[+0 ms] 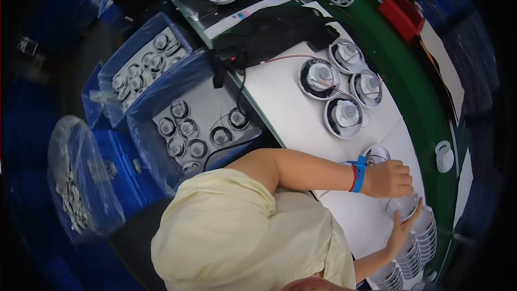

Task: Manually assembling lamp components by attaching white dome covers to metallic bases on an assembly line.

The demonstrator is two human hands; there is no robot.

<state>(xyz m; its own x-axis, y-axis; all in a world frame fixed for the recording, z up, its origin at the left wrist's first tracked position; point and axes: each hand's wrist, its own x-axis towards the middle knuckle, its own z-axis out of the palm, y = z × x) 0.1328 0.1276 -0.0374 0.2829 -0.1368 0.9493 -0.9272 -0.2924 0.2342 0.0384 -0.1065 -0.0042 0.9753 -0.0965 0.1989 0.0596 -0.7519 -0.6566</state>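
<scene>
My left hand point(389, 178), with a blue wristband point(361, 174) above it, is closed with its fingers curled down over a white round dish-shaped part point(404, 207). What its fingertips grip is hidden. From below, my right hand point(403, 229) wraps its fingers and thumb around the rim of that same part. Just beyond my left wrist sits a round white-rimmed unit point(376, 154), partly covered by the hand. Stacks of white round parts point(426, 231) stand right beside my right hand.
Several white-rimmed units with wires point(344, 117) stand farther up the white tabletop point(291, 97). Blue-lined bins point(141, 118) to the left hold more units. A black cloth bag point(274, 29), a green strip point(398, 59), a red bin point(401, 15) and a white piece point(444, 156) lie beyond.
</scene>
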